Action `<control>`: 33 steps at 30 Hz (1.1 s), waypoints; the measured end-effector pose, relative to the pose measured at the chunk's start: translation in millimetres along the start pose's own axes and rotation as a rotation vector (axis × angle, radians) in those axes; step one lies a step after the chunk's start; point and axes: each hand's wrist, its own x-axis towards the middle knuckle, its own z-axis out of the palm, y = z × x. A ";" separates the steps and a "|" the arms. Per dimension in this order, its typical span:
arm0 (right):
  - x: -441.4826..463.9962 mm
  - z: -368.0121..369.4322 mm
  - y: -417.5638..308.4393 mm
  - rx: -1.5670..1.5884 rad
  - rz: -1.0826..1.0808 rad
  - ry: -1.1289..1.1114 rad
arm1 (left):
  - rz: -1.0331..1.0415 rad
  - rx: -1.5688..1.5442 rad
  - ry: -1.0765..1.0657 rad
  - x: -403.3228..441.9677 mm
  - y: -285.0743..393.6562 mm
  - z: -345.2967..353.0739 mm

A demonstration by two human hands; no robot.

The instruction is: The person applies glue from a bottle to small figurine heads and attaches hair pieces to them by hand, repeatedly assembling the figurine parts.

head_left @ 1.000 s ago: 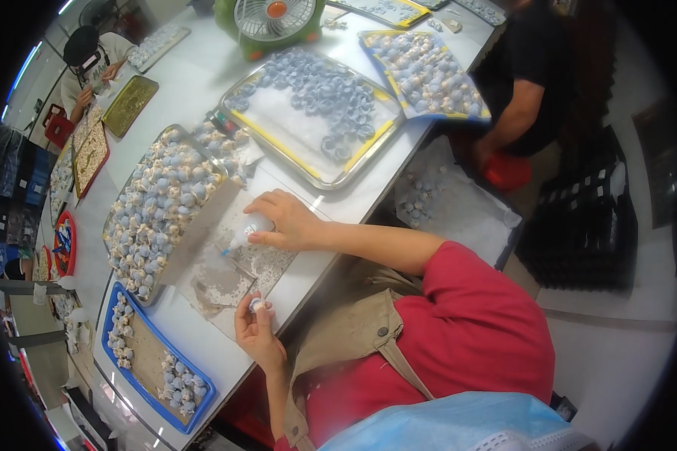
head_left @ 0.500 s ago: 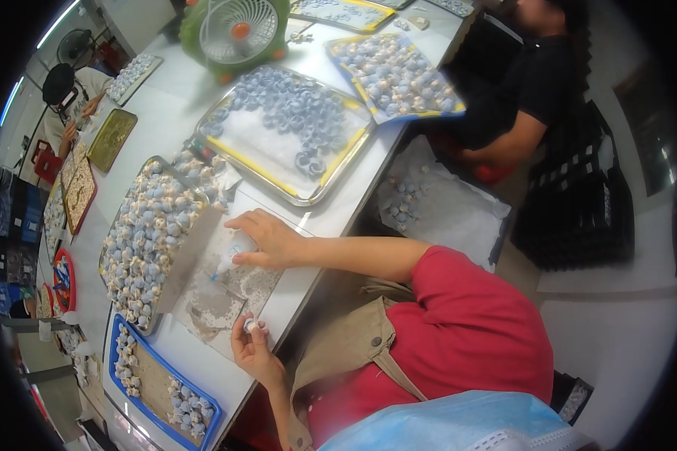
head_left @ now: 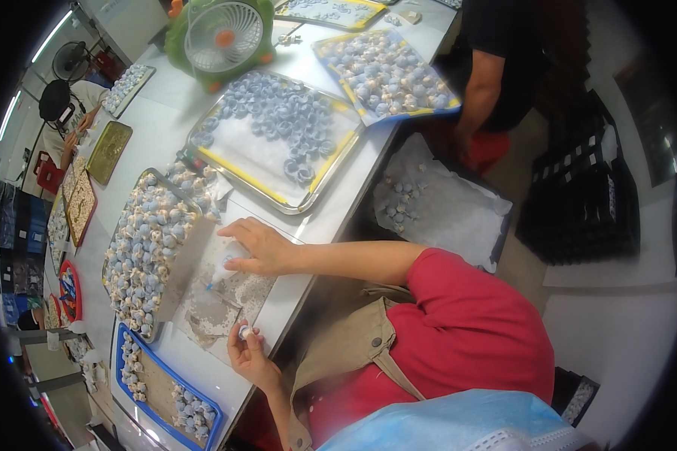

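A long white surface point(head_left: 158, 116) ran through a workroom, lined with trays, as a co-worker in a dark shirt point(head_left: 504, 30) stayed beside it, beyond the person's right arm. On it, a metal tray point(head_left: 244, 154) trimmed in yellow held loose pale-blue cups point(head_left: 278, 113). Nearby, a long tray point(head_left: 179, 191) was heaped with blue-and-cream pieces point(head_left: 150, 233), and a blue tray point(head_left: 160, 385) to the person's left carried fewer of them, gathered in two groups with brown floor between. A green fan point(head_left: 222, 45) stood beyond the metal tray.

Judging by the trays, the work was part-way along: many pieces appeared already joined from two colours, the cups lay loose, and a single piece was being handled (which heap was finished and which was waiting could not be told).

Above a grey, flecked mat point(head_left: 212, 310), the right hand point(head_left: 267, 248) was half curled, thumb and fingers around a small white bottle point(head_left: 223, 275). Its blue tip point(head_left: 209, 286) slanted down toward the mat; whether it touched was unclear. The left hand point(head_left: 252, 362), near the surface's close edge, was mostly closed, its fingertips pinching one small piece point(head_left: 244, 331), pale with a bluish part. Tip and piece were apart.
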 end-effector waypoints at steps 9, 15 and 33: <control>0.2 -3.0 2.3 0.017 -0.023 0.016 | 0.017 0.030 -0.003 -0.5 -3.6 2.2; 3.4 -48.4 -20.1 0.173 -0.320 0.241 | 0.030 0.031 -0.009 -1.1 0.0 5.3; 63.7 -433.0 67.9 -1.418 0.240 0.564 | 0.041 0.126 0.033 -4.2 -6.9 15.4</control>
